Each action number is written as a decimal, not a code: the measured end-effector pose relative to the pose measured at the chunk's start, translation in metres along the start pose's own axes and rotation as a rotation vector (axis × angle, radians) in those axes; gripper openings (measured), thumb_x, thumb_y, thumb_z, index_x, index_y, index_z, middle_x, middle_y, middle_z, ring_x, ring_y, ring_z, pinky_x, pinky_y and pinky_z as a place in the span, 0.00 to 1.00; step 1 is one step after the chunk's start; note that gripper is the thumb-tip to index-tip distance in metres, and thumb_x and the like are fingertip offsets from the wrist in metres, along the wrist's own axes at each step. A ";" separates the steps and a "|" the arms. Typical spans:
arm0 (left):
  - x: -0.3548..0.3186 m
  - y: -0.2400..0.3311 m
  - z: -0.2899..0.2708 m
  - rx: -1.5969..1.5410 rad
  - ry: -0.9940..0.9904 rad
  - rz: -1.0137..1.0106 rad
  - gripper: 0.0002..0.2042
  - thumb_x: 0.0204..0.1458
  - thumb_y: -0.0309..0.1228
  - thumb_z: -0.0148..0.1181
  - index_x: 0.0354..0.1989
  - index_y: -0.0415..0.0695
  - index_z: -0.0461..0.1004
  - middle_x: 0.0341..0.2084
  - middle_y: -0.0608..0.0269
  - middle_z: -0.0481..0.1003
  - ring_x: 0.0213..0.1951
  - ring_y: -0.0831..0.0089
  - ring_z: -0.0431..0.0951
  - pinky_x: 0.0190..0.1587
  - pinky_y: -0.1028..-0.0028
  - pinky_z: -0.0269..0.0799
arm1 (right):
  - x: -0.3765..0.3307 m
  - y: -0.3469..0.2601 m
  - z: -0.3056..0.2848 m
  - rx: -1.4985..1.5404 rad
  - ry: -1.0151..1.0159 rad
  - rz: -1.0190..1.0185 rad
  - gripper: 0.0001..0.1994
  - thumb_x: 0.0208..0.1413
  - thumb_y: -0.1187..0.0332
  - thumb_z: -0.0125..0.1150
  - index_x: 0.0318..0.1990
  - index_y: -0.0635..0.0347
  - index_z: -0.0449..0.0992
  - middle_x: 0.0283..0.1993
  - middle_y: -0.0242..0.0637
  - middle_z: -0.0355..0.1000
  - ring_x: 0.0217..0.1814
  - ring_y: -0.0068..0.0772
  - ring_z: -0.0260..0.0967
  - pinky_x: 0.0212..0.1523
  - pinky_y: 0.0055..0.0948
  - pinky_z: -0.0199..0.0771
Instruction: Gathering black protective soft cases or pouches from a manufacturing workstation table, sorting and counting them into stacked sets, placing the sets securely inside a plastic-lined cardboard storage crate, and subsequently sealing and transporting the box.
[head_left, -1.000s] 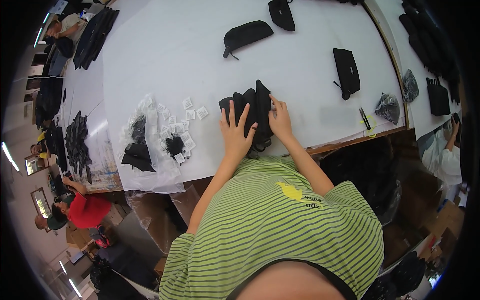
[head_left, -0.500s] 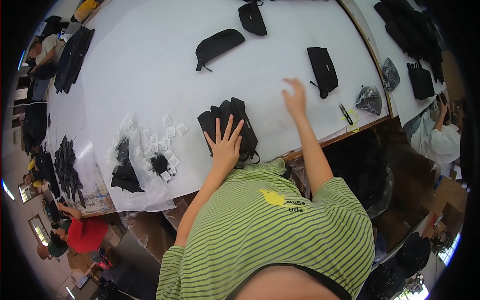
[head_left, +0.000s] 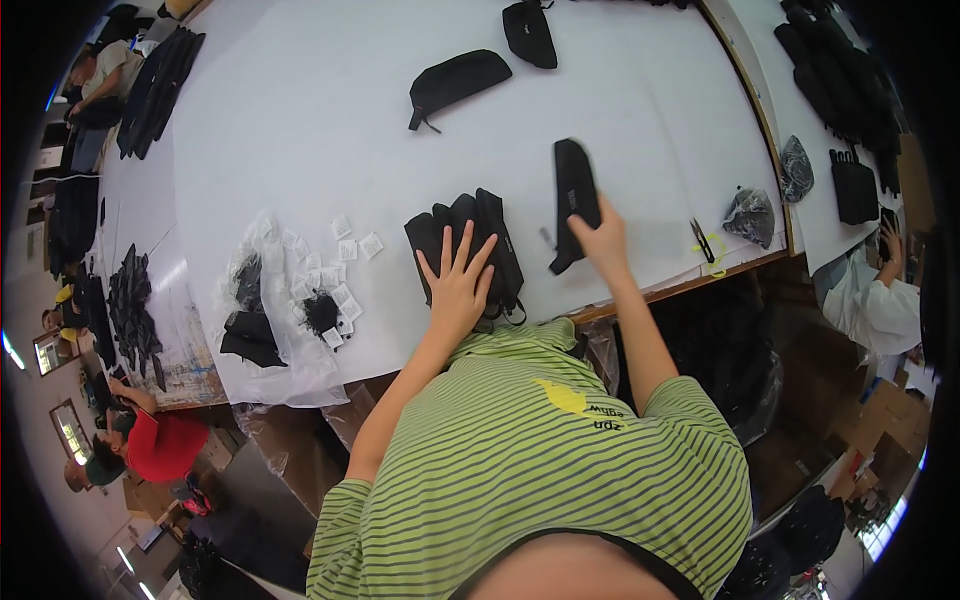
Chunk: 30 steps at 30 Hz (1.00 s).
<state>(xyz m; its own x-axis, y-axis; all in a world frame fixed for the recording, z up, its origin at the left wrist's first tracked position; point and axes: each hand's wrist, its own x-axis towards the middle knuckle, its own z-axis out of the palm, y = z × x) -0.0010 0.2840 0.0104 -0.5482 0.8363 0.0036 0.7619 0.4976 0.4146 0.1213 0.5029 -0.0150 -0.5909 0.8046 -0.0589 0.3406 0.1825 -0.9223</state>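
Note:
Several black zipper pouches [head_left: 493, 225] stand pressed together in a row at the table's near edge. My left hand [head_left: 459, 272] lies on them with its fingers spread. To the right, my right hand [head_left: 604, 240] grips another black pouch [head_left: 577, 190] by its side, thumb on top; a small pull tab dangles at its lower left. Farther off, two more black pouches lie on the table: a longer one [head_left: 458, 84] and a smaller one [head_left: 530, 35].
At left, a clear plastic bag [head_left: 295, 360] holds black pieces, beside scattered white tags [head_left: 347, 250] and a heap of black strings [head_left: 320, 312]. Small scissors [head_left: 702, 240] and a plastic-wrapped bundle [head_left: 750, 217] lie near the right edge. Co-workers sit at both sides.
My right hand has taken hold of the black pouch that lay at the right and brought it left, toward the row. My left hand stays on the row.

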 end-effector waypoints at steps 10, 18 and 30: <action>0.023 -0.002 0.001 -0.094 -0.106 0.302 0.23 0.58 0.38 0.49 0.64 0.57 0.61 0.66 0.69 0.55 0.69 0.64 0.49 0.67 0.53 0.36 | -0.041 0.030 0.059 -0.122 -0.232 -0.225 0.36 0.51 0.67 0.60 0.68 0.55 0.52 0.50 0.47 0.63 0.51 0.45 0.64 0.53 0.36 0.66; 0.033 0.003 0.004 -0.041 -0.133 0.368 0.23 0.58 0.40 0.50 0.63 0.60 0.62 0.66 0.73 0.55 0.68 0.64 0.49 0.67 0.52 0.38 | -0.056 0.005 0.054 -0.317 -0.451 -0.054 0.46 0.44 0.71 0.62 0.70 0.52 0.41 0.65 0.55 0.48 0.65 0.60 0.48 0.63 0.50 0.55; 0.029 -0.004 0.006 -0.044 -0.213 0.291 0.24 0.58 0.41 0.50 0.64 0.63 0.61 0.67 0.74 0.54 0.68 0.64 0.49 0.67 0.54 0.38 | 0.235 -0.059 0.162 -0.781 -0.029 -0.794 0.34 0.42 0.70 0.64 0.62 0.45 0.63 0.58 0.40 0.64 0.63 0.45 0.58 0.61 0.49 0.57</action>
<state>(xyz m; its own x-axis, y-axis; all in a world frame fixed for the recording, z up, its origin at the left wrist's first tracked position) -0.0177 0.3071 0.0035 -0.2228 0.9730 -0.0603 0.8572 0.2250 0.4632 -0.1560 0.5895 -0.0364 -0.8588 0.2897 0.4224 0.2188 0.9532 -0.2088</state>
